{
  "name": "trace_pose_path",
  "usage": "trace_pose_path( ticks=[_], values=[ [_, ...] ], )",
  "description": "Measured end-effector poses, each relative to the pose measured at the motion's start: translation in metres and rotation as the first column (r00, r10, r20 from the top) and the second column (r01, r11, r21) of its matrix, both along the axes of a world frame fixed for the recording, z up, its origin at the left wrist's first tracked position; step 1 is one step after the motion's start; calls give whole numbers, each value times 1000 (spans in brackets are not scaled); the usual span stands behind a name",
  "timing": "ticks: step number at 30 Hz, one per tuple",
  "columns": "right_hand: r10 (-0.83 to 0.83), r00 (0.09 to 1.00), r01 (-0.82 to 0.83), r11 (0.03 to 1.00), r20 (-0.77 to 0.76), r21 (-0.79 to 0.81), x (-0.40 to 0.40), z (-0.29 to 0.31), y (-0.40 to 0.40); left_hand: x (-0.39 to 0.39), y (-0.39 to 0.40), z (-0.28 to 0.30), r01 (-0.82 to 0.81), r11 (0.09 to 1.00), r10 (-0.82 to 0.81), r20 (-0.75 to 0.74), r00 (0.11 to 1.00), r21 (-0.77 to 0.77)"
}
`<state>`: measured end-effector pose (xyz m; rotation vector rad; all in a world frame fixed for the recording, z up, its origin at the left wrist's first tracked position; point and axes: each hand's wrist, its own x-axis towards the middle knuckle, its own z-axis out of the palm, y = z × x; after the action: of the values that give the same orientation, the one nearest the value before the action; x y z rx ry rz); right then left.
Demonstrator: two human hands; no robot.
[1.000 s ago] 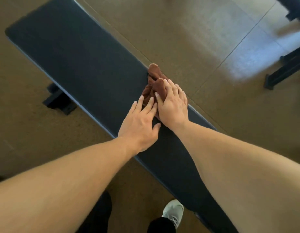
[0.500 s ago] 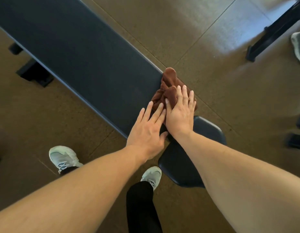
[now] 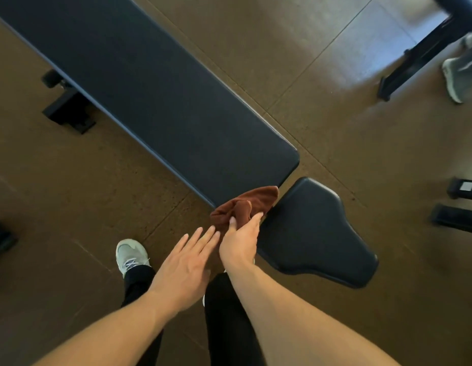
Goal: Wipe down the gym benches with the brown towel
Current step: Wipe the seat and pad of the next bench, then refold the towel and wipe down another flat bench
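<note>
Towel bunched at the gap between the two bench pads.

The long back pad (image 3: 155, 101) runs diagonally across the floor (image 3: 322, 128), with the smaller seat pad (image 3: 316, 233) just beyond its end. The brown towel (image 3: 245, 207) sits crumpled at the back pad's near corner, over the gap. The right hand (image 3: 240, 244) pinches its lower folds; the left hand (image 3: 187, 262) hovers beside, flat and empty. Soft, light and floppy, the cloth likely handles best gathered into a wad under the palm.
</note>
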<state>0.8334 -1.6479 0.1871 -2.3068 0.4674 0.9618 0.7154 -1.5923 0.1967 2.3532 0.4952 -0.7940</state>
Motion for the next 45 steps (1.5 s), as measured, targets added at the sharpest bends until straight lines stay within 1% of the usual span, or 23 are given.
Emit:
trace_pose_path(
  ticks=[4, 6, 8, 10, 11, 12, 13, 14, 15, 16, 17, 18, 22, 24, 25, 28, 30, 31, 33, 35, 39, 43, 45],
  values=[
    [-94, 985, 84, 994, -147, -70, -16, 12, 8, -14, 14, 15, -15, 998, 11, -67, 998, -68],
    [-116, 970, 107, 993, -212, -54, -30, 27, 13, -19, 21, 35, -60, 992, 49, -96, 994, -112],
    [-95, 965, 104, 994, -243, 25, -48, 48, 20, -32, 28, 55, -209, 966, 194, -107, 975, -150],
    [-64, 963, 90, 992, -261, 91, -62, 75, 34, -47, 42, 76, -429, 877, 408, -139, 902, -214],
    [-52, 961, 88, 988, -271, 123, -67, 89, 45, -54, 51, 86, -555, 793, 530, -164, 832, -251],
    [-31, 959, 78, 984, -283, 159, -71, 104, 56, -59, 61, 98, -692, 666, 669, -188, 719, -278],
    [16, 955, 44, 980, -295, 194, -74, 117, 70, -62, 75, 111, -823, 491, 797, -235, 557, -285],
    [90, 949, -19, 973, -301, 231, -77, 132, 85, -64, 92, 126, -914, 281, 885, -290, 365, -294],
    [168, 937, -87, 961, -305, 262, -79, 145, 101, -67, 110, 139, -947, 64, 915, -359, 181, -313],
    [243, 919, -151, 944, -311, 293, -80, 161, 118, -71, 128, 151, -932, -124, 904, -425, 35, -340],
    [319, 891, -211, 921, -324, 327, -82, 179, 136, -80, 146, 162, -906, -233, 877, -479, -38, -354],
    [400, 857, -281, 891, -325, 357, -84, 195, 156, -88, 164, 175, -876, -276, 863, -504, -44, -396],
    [734, 656, -642, 666, -178, 380, -96, 247, 233, -115, 243, 220, -838, -266, 864, -503, 12, -476],
    [799, 596, -736, 585, -84, 340, -102, 261, 265, -121, 278, 233, -848, -240, 902, -431, -16, -472],
    [816, 576, -767, 558, -42, 316, -104, 265, 281, -123, 293, 239, -851, -253, 914, -402, -54, -460],
    [810, 583, -784, 545, 53, 298, -110, 276, 319, -120, 330, 257, -823, -368, 910, -351, -222, -432],
    [772, 624, -752, 554, 117, 358, -112, 281, 338, -117, 352, 267, -784, -459, 878, -348, -329, -417],
    [752, 643, -736, 552, 149, 391, -111, 282, 347, -115, 364, 273, -769, -486, 865, -351, -358, -416],
    [730, 651, -733, 533, 209, 423, -105, 286, 366, -111, 390, 282, -768, -484, 867, -345, -358, -419],
    [727, 617, -771, 482, 300, 416, -95, 291, 387, -109, 417, 291, -786, -456, 882, -325, -340, -417],
    [757, 578, -774, 389, 305, 500, -74, 318, 444, -111, 470, 298, -836, -413, 905, -264, -333, -361],
    [831, 427, -832, 205, 358, 516, -57, 339, 520, -116, 523, 299, -897, -348, 935, -175, -310, -272],
    [852, 343, -865, 121, 396, 487, -54, 349, 558, -113, 548, 301, -892, -361, 932, -131, -338, -273]
  ],
)
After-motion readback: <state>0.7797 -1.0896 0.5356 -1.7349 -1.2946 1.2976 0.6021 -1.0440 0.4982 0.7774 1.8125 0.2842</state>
